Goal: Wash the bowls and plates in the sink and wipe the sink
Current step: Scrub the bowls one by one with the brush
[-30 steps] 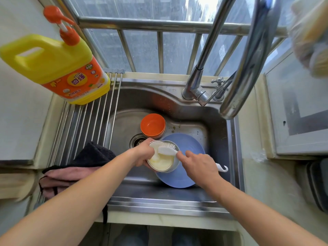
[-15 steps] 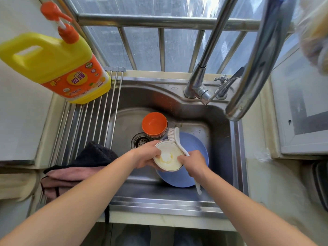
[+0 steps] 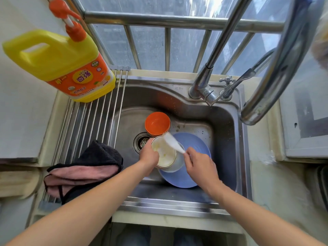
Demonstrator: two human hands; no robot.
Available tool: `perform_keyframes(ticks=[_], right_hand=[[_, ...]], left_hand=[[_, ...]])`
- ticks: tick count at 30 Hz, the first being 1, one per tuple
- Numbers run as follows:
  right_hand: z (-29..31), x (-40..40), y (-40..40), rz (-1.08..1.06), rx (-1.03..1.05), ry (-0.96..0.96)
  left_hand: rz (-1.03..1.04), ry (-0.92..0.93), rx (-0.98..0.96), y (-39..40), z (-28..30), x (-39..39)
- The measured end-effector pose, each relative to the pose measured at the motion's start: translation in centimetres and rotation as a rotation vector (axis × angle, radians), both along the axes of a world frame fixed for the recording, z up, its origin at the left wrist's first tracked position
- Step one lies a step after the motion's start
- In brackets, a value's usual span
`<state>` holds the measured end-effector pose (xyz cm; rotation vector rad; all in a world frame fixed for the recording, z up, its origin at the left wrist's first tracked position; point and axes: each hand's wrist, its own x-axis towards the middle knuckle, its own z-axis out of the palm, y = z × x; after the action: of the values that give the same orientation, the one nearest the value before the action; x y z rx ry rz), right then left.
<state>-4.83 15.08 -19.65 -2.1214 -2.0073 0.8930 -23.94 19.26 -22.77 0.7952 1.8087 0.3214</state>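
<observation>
Left hand (image 3: 148,158) grips the cream bowl (image 3: 166,153) by its left rim, fingers curled around the edge, and holds it tilted above the sink (image 3: 225,121). My right hand (image 3: 199,165) pinches the handle of a white dish brush (image 3: 173,142), whose blurred head lies across the bowl's upper rim. Under the bowl I see a blue plate (image 3: 193,176) lying in the front right part of the sink basin. A stack of orange bowls (image 3: 157,123) stands toward the back of the basin, just behind the cream bowl and beside the drain (image 3: 142,142). At the sink's back right corner stands the faucet (image 3: 209,80). Along the sink's left edge runs a roll-up drying rack (image 3: 99,118); a yellow dish-soap bottle (image 3: 60,63) sits at its far end, and a folded black-and-pink cloth (image 3: 85,167) lies at its near end.
</observation>
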Motion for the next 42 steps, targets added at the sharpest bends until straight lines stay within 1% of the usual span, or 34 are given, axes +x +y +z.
perform_keyframes(ticks=[2, 3, 4, 5, 6, 8, 9, 10, 12, 13, 14, 15, 17, 18, 19, 20, 21, 23, 24, 25, 26, 28, 29, 30, 31, 32, 33, 35, 36, 37, 38, 40, 41, 42], right_hand=[[-0.2, 1.0, 0.1, 0.289, 0.022, -0.137], [-0.1, 1.4, 0.4, 0.38, 0.027, -0.167], [-0.1, 1.6, 0.6, 0.423, 0.008, -0.212], [-0.1, 1.8, 1.0, 0.371, -0.077, -0.22], [-0.1, 1.8, 1.7, 0.351, -0.106, -0.227], [0.8, 1.2, 1.5, 0.373, -0.145, -0.243], [1.2, 0.5, 1.3, 0.312, -0.194, -0.15], [1.5, 0.1, 1.5, 0.179, -0.306, -0.058], [1.2, 0.1, 1.9, -0.213, -0.655, 0.309], [1.5, 0.0, 2.1, -0.278, -0.706, 0.386], [1.8, 0.2, 2.3, -0.208, -0.651, 0.319], [1.7, 0.5, 2.4, -0.046, -0.525, 0.139], [2.2, 0.4, 2.3, 0.323, -0.23, -0.336], [2.6, 0.1, 2.1, 0.404, -0.145, -0.407], [2.4, -0.3, 1.8, 0.415, -0.138, -0.4], [2.2, -0.8, 1.5, 0.328, -0.197, -0.294], [2.2, -1.0, 1.4, 0.167, -0.313, -0.122], [1.8, -0.9, 1.7, -0.195, -0.627, 0.303], [1.7, -0.7, 1.9, -0.314, -0.725, 0.406], [1.6, -0.4, 2.1, -0.308, -0.728, 0.384], [1.6, -0.1, 2.3, -0.177, -0.639, 0.26], [2.0, 0.2, 2.2, 0.274, -0.301, -0.246], [2.5, 0.1, 2.2, 0.442, -0.174, -0.401], [2.7, -0.1, 2.0, 0.524, -0.12, -0.455], [2.6, -0.5, 1.7, 0.521, -0.123, -0.434], [2.3, -0.9, 1.4, 0.442, -0.179, -0.344], [2.2, -1.1, 1.3, 0.307, -0.254, -0.217], [1.6, -0.6, 1.8, 0.02, -0.517, 0.128], [1.5, -0.3, 2.2, -0.083, -0.592, 0.218], [1.6, 0.0, 2.6, -0.073, -0.59, 0.205], [1.7, 0.4, 2.9, 0.036, -0.509, 0.095], [2.0, 0.8, 2.7, 0.397, -0.195, -0.334], [2.6, 0.6, 2.5, 0.526, -0.12, -0.462], [2.5, 0.5, 1.9, 0.587, -0.075, -0.495]], left_hand=[[-0.157, 0.031, 0.023, 0.7, 1.0, -0.6], [-0.244, 0.03, 0.029, 1.0, 1.3, -0.7], [-0.318, 0.023, 0.03, 1.3, 1.5, -0.8], [-0.368, 0.016, 0.034, 1.6, 1.7, -0.7], [-0.391, 0.013, 0.036, 1.8, 2.0, -0.6], [-0.409, 0.017, 0.031, 2.3, 2.3, -0.3], [-0.415, 0.021, 0.027, 2.5, 2.4, -0.1], [-0.407, 0.022, 0.024, 2.6, 2.2, 0.1], [-0.355, 0.012, 0.026, 2.6, 1.7, 0.3], [-0.325, 0.003, 0.03, 2.5, 1.5, 0.4], [-0.312, -0.003, 0.031, 2.3, 1.3, 0.5], [-0.321, -0.006, 0.028, 2.2, 1.3, 0.6], [-0.315, -0.015, 0.031, 2.1, 1.4, 0.8], [-0.28, -0.036, 0.039, 2.0, 1.4, 0.9], [-0.239, -0.061, 0.049, 2.0, 1.4, 1.0], [-0.2, -0.078, 0.053, 2.0, 1.2, 1.0], [-0.176, -0.086, 0.057, 1.9, 1.0, 0.9], [-0.147, -0.102, 0.04, 1.8, 0.9, 0.4], [-0.146, -0.127, 0.033, 1.7, 0.9, 0.2], [-0.155, -0.152, 0.024, 1.6, 0.9, 0.1], [-0.167, -0.175, 0.015, 1.5, 0.9, 0.1], [-0.165, -0.206, -0.032, 1.5, 1.0, 0.3], [-0.148, -0.224, -0.053, 1.5, 1.1, 0.4], [-0.14, -0.231, -0.063, 1.7, 1.1, 0.5], [-0.146, -0.227, -0.058, 2.0, 1.1, 0.6], [-0.158, -0.214, -0.047, 2.2, 1.1, 0.6], [-0.177, -0.192, -0.039, 2.4, 1.0, 0.5], [-0.216, -0.144, -0.027, 2.6, 0.8, 0.2], [-0.23, -0.135, -0.032, 2.5, 0.9, 0.2], [-0.239, -0.134, -0.041, 2.3, 0.9, 0.2], [-0.245, -0.143, -0.05, 2.1, 1.0, 0.4], [-0.249, -0.173, -0.072, 1.9, 1.1, 0.7], [-0.236, -0.192, -0.097, 1.9, 1.4, 0.7], [-0.223, -0.206, -0.114, 2.0, 1.5, 0.7]])
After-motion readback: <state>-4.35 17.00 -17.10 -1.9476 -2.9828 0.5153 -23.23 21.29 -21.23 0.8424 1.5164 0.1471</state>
